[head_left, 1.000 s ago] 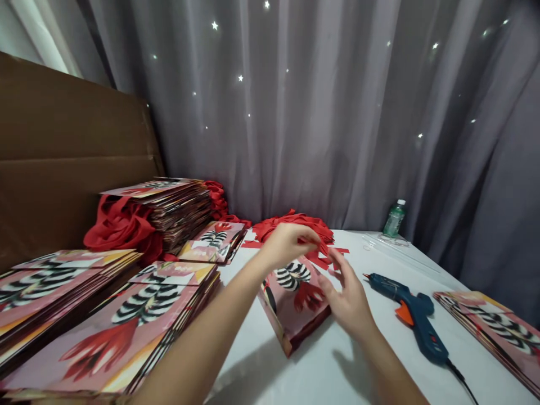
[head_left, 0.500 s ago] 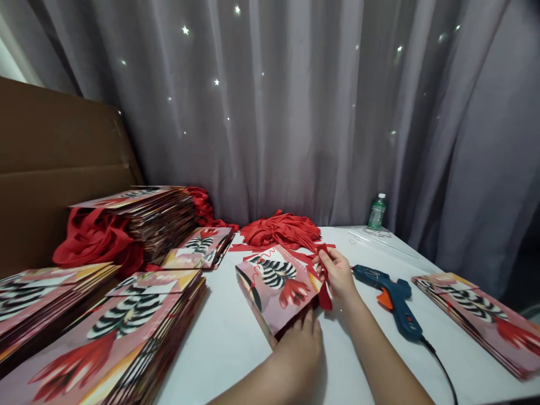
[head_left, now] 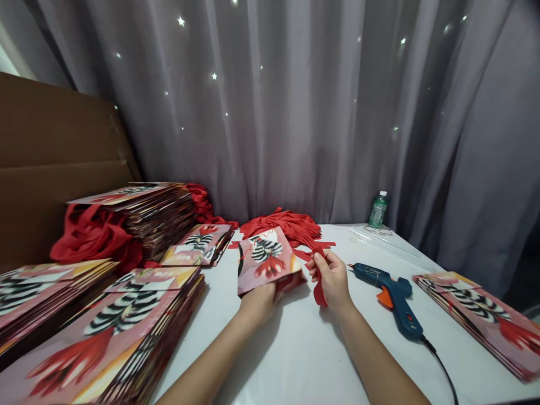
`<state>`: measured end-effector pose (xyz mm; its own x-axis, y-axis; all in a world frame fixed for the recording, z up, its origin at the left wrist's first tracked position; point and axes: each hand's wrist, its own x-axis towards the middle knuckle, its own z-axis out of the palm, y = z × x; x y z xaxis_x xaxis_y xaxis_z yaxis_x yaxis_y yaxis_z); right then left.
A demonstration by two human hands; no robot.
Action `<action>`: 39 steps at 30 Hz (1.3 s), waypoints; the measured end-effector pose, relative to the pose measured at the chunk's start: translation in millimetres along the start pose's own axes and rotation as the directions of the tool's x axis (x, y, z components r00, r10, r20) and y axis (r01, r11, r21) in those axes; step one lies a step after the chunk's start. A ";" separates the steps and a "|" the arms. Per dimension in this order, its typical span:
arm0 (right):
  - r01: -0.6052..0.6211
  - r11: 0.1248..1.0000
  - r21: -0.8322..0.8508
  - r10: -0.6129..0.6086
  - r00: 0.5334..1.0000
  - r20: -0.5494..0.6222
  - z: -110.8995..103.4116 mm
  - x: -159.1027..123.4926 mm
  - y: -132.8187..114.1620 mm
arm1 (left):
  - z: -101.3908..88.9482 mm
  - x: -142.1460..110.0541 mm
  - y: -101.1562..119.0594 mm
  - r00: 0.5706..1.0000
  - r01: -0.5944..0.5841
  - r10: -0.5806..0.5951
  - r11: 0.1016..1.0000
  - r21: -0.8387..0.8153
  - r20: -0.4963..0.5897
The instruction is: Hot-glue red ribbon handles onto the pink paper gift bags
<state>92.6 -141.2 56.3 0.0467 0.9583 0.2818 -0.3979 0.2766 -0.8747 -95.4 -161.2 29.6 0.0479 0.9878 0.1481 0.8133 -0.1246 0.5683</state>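
Observation:
A pink printed paper bag [head_left: 270, 256] with a striped shape and a red flower sits tilted in the middle. My left hand [head_left: 258, 301] holds it at the near edge, its fingers hidden behind or inside the bag. To the right, my right hand [head_left: 331, 278] is closed on a red fabric ribbon [head_left: 320, 289], pinched under the thumb with an end hanging down. That hand is apart from the bag. Behind both lies a heap of red ribbons [head_left: 282, 223], some strips trailing toward me.
A blue glue gun [head_left: 392, 292] with an orange trigger lies right of my right hand, its cord running toward me. Stacks of printed bags [head_left: 126, 315] fill the left; another stack [head_left: 481, 315] is far right. A bottle [head_left: 378, 209], clear sticks [head_left: 383, 242] and a cardboard box [head_left: 54, 169] stand farther back.
My left hand has moved left and away from me, with the bag turned and tipped up. My right hand has kept the ribbon and drawn it clear of the bag.

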 end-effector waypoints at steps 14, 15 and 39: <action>0.576 0.457 -0.677 -0.438 0.809 0.393 20.2 -42.9 38.2 | -1.4 -3.9 22.9 0.978 0.028 -0.182 0.585 -0.810 -0.098; 0.591 0.434 -0.680 -0.449 0.796 0.405 19.6 -43.4 40.7 | -1.1 -4.7 23.7 0.980 0.030 -0.180 0.561 -0.827 -0.086; 0.527 0.310 -0.791 -0.244 0.849 0.469 17.0 -46.7 44.4 | 10.5 -7.1 17.3 0.996 0.023 -0.088 0.530 -0.848 -0.028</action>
<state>57.2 -174.8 11.0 -0.2934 0.7124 0.6374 0.6264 0.6470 -0.4348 -75.5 -169.4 29.9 -0.0399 0.9920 0.1202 -0.0599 -0.1224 0.9907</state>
